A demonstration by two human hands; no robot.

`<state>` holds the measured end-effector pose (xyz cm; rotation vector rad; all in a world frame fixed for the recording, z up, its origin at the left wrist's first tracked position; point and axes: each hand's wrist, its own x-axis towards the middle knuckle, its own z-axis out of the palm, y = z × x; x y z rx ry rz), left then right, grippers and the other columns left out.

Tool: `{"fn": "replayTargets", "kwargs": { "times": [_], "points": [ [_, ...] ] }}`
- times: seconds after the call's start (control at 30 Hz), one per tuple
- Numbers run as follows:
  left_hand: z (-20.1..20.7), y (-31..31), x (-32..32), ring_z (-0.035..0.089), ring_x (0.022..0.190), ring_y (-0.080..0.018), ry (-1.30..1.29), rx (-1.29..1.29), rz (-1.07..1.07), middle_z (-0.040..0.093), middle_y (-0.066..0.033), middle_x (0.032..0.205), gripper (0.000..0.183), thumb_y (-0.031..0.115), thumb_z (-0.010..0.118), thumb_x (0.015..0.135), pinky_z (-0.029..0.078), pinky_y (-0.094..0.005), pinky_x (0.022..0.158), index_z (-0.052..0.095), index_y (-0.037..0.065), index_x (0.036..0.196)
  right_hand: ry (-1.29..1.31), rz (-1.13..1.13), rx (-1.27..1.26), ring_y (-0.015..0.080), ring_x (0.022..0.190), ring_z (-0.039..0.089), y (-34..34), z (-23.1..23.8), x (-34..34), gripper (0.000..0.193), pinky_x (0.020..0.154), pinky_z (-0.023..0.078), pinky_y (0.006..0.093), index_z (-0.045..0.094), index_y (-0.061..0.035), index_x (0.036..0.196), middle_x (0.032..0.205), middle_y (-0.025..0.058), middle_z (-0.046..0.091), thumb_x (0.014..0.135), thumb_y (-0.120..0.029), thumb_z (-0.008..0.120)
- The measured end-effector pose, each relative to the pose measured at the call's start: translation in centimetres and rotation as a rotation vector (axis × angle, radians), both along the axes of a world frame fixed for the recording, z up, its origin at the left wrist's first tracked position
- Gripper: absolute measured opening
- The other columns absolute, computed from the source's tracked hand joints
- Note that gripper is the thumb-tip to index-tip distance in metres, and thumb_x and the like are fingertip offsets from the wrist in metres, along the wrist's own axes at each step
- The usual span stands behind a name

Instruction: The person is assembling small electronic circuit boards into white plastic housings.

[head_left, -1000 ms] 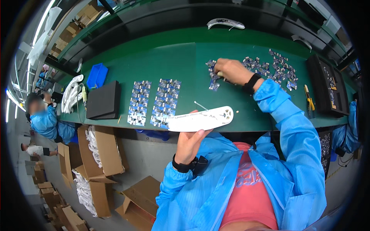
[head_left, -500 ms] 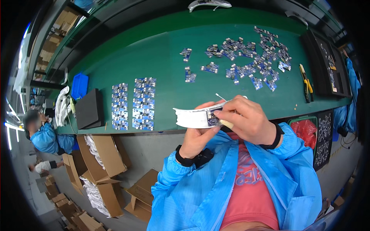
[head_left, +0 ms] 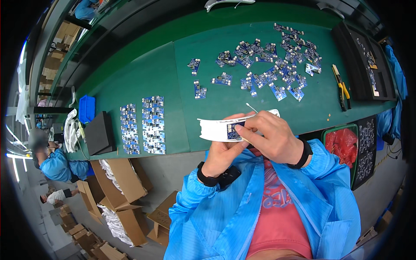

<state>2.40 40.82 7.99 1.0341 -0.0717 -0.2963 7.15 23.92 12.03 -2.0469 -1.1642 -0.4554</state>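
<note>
A curved white plastic housing [head_left: 212, 130] is held above the front edge of the green bench. My left hand [head_left: 220, 159] is closed around it from below, with fingers behind and the thumb at the front. On the housing's face lies a small blue circuit board [head_left: 232, 131]. My right hand [head_left: 277, 138] pinches the board's right end between thumb and fingers, pressing it against the housing. A thin white cable end [head_left: 250, 107] sticks up behind the housing. The housing's right part is mostly hidden by my right hand.
Loose circuit boards [head_left: 284, 71] spread over the bench's far right; neat board rows [head_left: 153, 125] lie left. Pliers [head_left: 342, 89] rest beside a black tray [head_left: 381, 84]. A blue bin [head_left: 87, 108] and black block [head_left: 99, 133] stand left. Cartons [head_left: 125, 177] sit below; a co-worker [head_left: 60, 162] is far left.
The circuit board has moved left along the housing and now lies flatter against it, with more of its face showing. The whole view has turned slightly.
</note>
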Motion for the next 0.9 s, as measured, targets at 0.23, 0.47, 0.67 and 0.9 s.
{"fn": "replayTargets", "kwargs": {
  "times": [0.23, 0.47, 0.67, 0.9],
  "points": [
    [-0.1, 0.8, 0.0, 0.053, 0.115, -0.0171, 0.067, 0.007, -0.051, 0.053, -0.0086, 0.124, 0.062, -0.009, 0.063, 0.083, 0.047, -0.0324, 0.096, 0.036, 0.002, 0.138, 0.041, 0.039, -0.075, 0.0236, 0.077, 0.056, -0.2, 0.0, 0.1, 0.031, 0.061, 0.048, 0.0327, 0.064, 0.0033, 0.103, 0.090, 0.0097, 0.056, 0.072, -0.003, 0.065],
    [0.3, 0.8, 0.0, 0.053, 0.113, -0.0157, 0.126, -0.017, -0.086, 0.053, -0.0074, 0.121, 0.059, -0.009, 0.061, 0.083, 0.047, -0.0307, 0.094, 0.038, 0.002, 0.137, 0.029, 0.046, -0.037, 0.0237, 0.076, 0.056, -0.2, -0.7, 0.1, 0.031, 0.058, 0.047, 0.0328, 0.064, 0.0032, 0.103, 0.090, 0.0093, 0.057, 0.073, -0.003, 0.065],
    [0.7, 0.9, 0.0, 0.053, 0.113, -0.0159, 0.089, 0.013, -0.114, 0.053, -0.0084, 0.122, 0.058, -0.010, 0.059, 0.084, 0.047, -0.0309, 0.095, 0.038, 0.001, 0.137, 0.023, 0.089, 0.021, 0.0241, 0.076, 0.058, -0.7, -0.7, 0.1, 0.031, 0.057, 0.047, 0.0330, 0.064, 0.0034, 0.103, 0.088, 0.0096, 0.058, 0.073, -0.002, 0.065],
    [0.6, 0.3, 0.2, 0.052, 0.118, -0.0199, 0.101, 0.061, -0.114, 0.051, -0.0108, 0.126, 0.055, -0.006, 0.057, 0.087, 0.047, -0.0360, 0.097, 0.036, 0.001, 0.137, 0.036, 0.023, 0.065, 0.0242, 0.073, 0.059, -0.7, -1.1, 0.0, 0.033, 0.056, 0.048, 0.0333, 0.063, 0.0042, 0.101, 0.087, 0.0108, 0.057, 0.069, 0.001, 0.068]
  ]
}}
